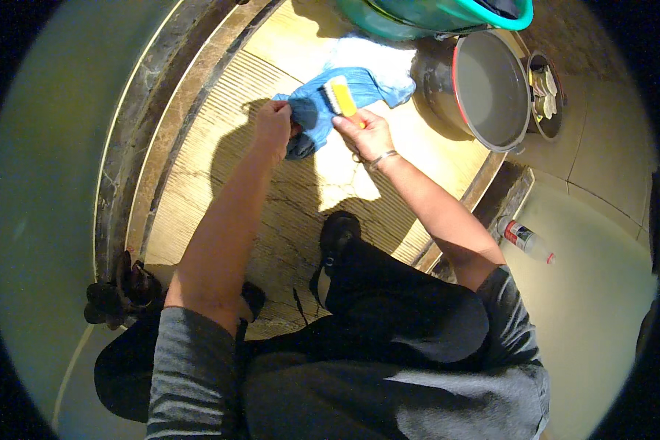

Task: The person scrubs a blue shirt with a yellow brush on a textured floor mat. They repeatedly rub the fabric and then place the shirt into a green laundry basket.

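Observation:
A blue cloth (308, 107), wet-looking and partly in bright sun, lies spread on the ribbed stone floor. Its left edge is pinched in my left hand (273, 127), whose fingertips are partly hidden. My right hand (369, 135) grips the handle of a scrubbing brush (342, 98) with a yellow back and pale bristles. The brush is tilted over the middle of the cloth, bristles facing left; whether they touch the fabric I cannot tell. The far part of the cloth looks almost white in the glare.
A dark bucket (456, 91) of greyish water stands right of the cloth, with a teal tub (396, 22) behind it. Beyond the bucket is a small container (555, 124) with pale pieces inside. A plastic bottle (525, 240) lies on the lower floor at right. Stone step edges (148, 137) curve along the left.

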Motion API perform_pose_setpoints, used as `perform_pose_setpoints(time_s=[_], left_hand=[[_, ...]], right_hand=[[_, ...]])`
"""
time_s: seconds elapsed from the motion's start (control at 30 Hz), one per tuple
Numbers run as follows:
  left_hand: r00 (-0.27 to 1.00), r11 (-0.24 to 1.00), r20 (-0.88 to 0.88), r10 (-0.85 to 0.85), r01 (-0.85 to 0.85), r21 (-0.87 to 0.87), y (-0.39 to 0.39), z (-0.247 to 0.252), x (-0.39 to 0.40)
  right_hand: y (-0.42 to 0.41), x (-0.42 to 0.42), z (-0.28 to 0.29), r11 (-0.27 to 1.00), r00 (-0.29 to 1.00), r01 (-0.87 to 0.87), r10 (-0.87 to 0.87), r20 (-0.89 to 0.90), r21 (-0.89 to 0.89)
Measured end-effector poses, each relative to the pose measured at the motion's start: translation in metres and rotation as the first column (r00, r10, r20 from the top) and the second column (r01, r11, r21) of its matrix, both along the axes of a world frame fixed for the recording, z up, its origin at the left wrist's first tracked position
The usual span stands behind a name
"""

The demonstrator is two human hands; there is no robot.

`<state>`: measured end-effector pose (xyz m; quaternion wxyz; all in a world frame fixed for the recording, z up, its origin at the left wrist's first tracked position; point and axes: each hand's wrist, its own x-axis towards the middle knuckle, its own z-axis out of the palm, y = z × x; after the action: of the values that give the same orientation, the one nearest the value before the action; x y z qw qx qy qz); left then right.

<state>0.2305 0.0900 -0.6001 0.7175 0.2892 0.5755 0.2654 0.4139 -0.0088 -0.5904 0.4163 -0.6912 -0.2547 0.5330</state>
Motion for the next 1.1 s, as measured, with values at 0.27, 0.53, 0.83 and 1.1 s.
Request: perform_pose_setpoints(time_s=[0.27, 0.53, 0.83, 1.1], left_hand=[[0.936, 0.898, -0.213, -0.281, 0.334, 0.286, -0.008, -0.002, -0.013], [0.829, 0.722, -0.276, -0.486, 0.559, 0.408, -0.063, 0.054, -0.023], [0.836, 0.925, -0.532, -0.136, 0.300, 0.235, -0.019, 0.023, -0.053], [0.646, 0.342, -0.763, 0.006, 0.716, 0.609, -0.013, 0.009, -0.013]], right_hand=[[-0.008, -0.036, 0.032, 0.988, 0.992, -0.073, 0.058, -0.110, -0.135], [-0.005, -0.031, 0.073, 0.956, 0.966, -0.230, 0.247, -0.079, 0.184], [0.036, 0.055, 0.025, 0.967, 0.736, -0.256, 0.182, 0.652, 0.019], [0.049, 0.030, 0.006, 0.896, 0.457, -0.414, 0.359, 0.814, -0.163]])
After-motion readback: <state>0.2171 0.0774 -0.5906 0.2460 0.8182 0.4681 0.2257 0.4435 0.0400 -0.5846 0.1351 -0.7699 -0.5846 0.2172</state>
